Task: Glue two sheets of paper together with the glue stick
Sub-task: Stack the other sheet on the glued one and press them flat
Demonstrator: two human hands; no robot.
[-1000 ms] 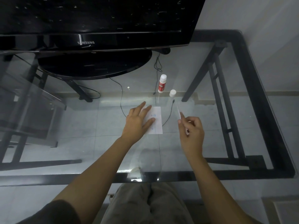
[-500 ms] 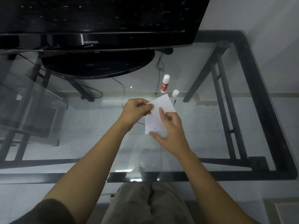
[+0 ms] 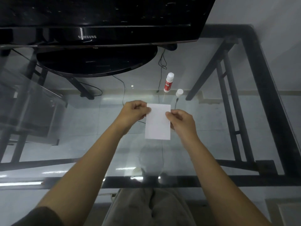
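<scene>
A white sheet of paper (image 3: 157, 123) is held upright-facing above the glass table, its long side running away from me. My left hand (image 3: 134, 111) pinches its upper left edge and my right hand (image 3: 180, 120) pinches its right edge. I cannot tell whether a second sheet lies behind it. The red and white glue stick (image 3: 168, 82) stands uncapped on the glass beyond the paper, with its white cap (image 3: 179, 92) beside it to the right.
A black television (image 3: 97, 18) on an oval stand (image 3: 97, 61) fills the back of the glass table (image 3: 244, 111). Thin black cables (image 3: 161, 75) run beneath the glass near the glue stick. The table's black frame (image 3: 268, 98) borders the right side.
The paper left the table: my left hand had pressed it flat, then both hands lifted and turned it, and it is now squared up between them.
</scene>
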